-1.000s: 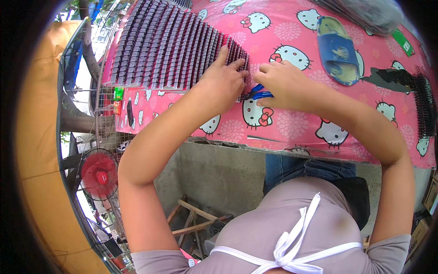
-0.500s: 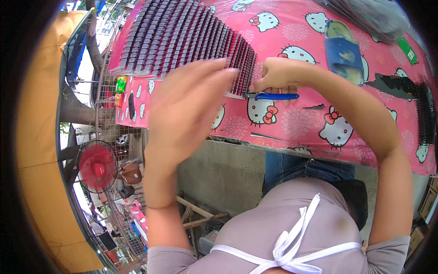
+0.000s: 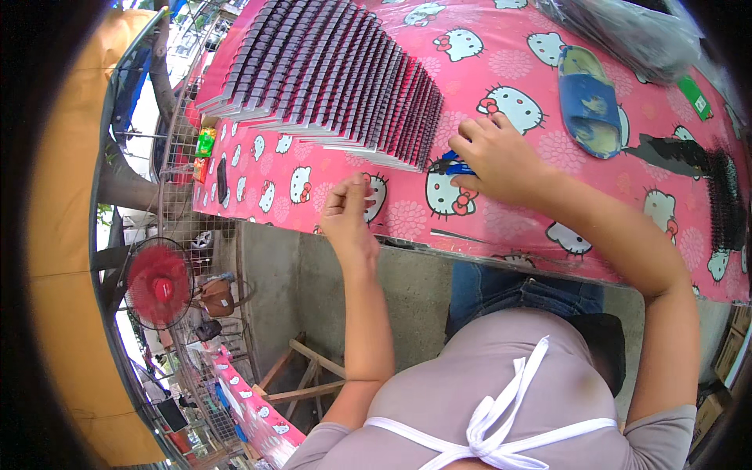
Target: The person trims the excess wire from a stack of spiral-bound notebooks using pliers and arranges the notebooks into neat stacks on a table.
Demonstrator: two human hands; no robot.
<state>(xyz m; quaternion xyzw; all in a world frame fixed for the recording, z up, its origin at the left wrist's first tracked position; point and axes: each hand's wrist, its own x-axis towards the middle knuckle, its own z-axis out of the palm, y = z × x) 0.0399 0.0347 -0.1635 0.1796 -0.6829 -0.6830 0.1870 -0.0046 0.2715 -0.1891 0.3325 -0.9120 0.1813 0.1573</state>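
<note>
Rows of spiral-bound notebooks (image 3: 329, 86) with dark rings and white and pink page edges lean in a fanned stack at the table's far left. Just right of the stack's near end, my right hand (image 3: 501, 160) is closed around blue-handled pliers (image 3: 458, 166); the palm and fingers hide most of the tool. My left hand (image 3: 350, 219) hovers over the table's front edge, below the stack and apart from it. Its fingers are loosely bent and nothing shows in them.
The pink patterned tabletop (image 3: 407, 219) ends at a front edge before me. Right of my right hand lie a blue slipper (image 3: 589, 102), black coil pieces (image 3: 721, 196) and a clear plastic bag (image 3: 642, 39). A red fan (image 3: 160, 288) stands at the left.
My left hand has drawn back from in front of the stack to the table's front edge. My right hand has left the stack's corner and turned over the pliers, now covering most of them.
</note>
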